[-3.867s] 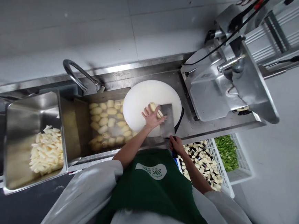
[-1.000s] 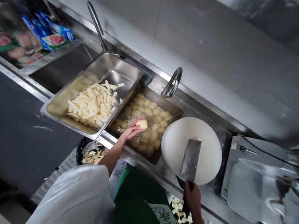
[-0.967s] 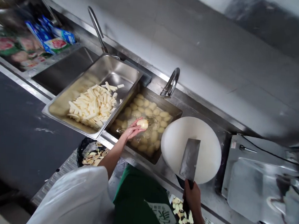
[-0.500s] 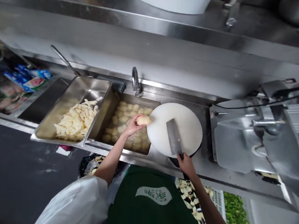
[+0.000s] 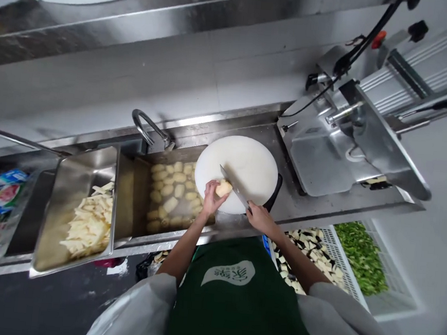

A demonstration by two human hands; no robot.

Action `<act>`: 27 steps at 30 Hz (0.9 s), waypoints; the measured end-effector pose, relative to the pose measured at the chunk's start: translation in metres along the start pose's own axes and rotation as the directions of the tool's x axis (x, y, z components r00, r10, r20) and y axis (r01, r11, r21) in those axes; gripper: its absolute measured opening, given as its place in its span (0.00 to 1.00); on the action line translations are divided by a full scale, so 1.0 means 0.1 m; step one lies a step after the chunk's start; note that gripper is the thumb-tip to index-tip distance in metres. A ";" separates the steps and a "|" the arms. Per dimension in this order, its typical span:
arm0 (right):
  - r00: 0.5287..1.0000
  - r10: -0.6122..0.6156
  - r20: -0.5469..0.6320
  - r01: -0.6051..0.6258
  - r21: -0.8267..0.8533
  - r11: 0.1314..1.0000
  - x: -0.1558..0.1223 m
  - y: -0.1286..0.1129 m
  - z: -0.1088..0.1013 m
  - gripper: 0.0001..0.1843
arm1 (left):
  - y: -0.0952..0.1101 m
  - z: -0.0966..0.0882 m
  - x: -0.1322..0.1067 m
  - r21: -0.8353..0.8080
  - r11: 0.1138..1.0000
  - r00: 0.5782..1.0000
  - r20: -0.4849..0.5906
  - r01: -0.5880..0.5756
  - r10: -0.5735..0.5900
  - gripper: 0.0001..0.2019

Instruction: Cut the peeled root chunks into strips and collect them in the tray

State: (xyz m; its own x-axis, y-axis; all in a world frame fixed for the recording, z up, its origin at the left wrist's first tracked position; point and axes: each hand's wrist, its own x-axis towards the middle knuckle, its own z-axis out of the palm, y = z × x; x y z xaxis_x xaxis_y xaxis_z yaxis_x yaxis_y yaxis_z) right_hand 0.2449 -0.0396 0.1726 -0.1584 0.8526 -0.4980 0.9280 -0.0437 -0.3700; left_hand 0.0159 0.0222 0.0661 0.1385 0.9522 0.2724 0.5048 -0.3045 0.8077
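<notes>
On the near left part of the round white cutting board (image 5: 247, 159), a peeled potato (image 5: 224, 188) is held by my left hand (image 5: 212, 197). My right hand (image 5: 261, 218) grips a cleaver (image 5: 235, 185) by its handle, which the fingers mostly hide. The blade stands on edge right beside the potato; whether it touches cannot be made out. Left of the board, many peeled potatoes (image 5: 171, 204) lie in water in the sink (image 5: 128, 196).
A steel pan (image 5: 52, 226) with cut potato sticks (image 5: 91, 224) rests left of the sink, behind which curves a faucet (image 5: 149, 125). A metal slicer (image 5: 349, 141) stands right. Below the counter are baskets of cut eggplant (image 5: 313, 252) and chopped greens (image 5: 361, 256).
My left hand has brought the potato from over the sink onto the board. The cleaver, lying flat over the board before, is now turned on edge beside it. The view has shifted right.
</notes>
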 end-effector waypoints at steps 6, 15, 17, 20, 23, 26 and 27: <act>0.999 -0.042 0.005 0.042 -0.007 0.999 0.03 -0.04 0.00 0.17 | 0.05 0.13 0.10 0.062 0.998 0.999 -0.051 -0.005 0.008 0.17; 0.999 0.023 -0.025 -0.026 -0.132 0.991 -0.38 -0.10 0.17 0.21 | 0.00 0.31 0.36 0.192 0.981 0.998 0.052 -0.034 0.025 0.09; 1.000 0.018 0.000 -0.018 -0.116 0.993 -0.44 -0.09 0.15 0.20 | -0.04 0.29 0.37 0.194 0.980 0.998 0.065 -0.039 0.027 0.09; 1.000 0.012 0.002 -0.012 -0.102 0.995 -0.46 -0.09 0.12 0.21 | -0.09 0.26 0.38 0.201 0.979 0.997 0.068 -0.046 0.033 0.09; 1.000 -0.013 -0.014 0.011 -0.108 0.994 -0.35 -0.15 0.10 0.22 | -0.10 0.21 0.40 0.185 0.983 0.999 0.047 -0.005 -0.004 0.09; 0.999 -0.041 -0.021 0.038 -0.106 0.994 -0.10 -0.29 0.05 0.23 | -0.08 0.15 0.42 0.123 0.992 0.999 0.041 0.016 -0.021 0.10; 0.998 -0.053 -0.025 0.050 -0.105 0.993 -0.01 -0.34 0.01 0.22 | -0.07 0.12 0.41 0.104 0.995 0.999 0.043 0.008 -0.013 0.11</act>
State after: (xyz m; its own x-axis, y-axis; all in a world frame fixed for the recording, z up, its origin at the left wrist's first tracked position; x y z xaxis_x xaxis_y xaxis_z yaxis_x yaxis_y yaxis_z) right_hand 0.2134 -0.0391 0.1844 -0.1990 0.8663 -0.4581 0.9491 0.0539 -0.3102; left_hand 0.0284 0.0640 0.0648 0.1684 0.9562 0.2396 0.5915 -0.2925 0.7514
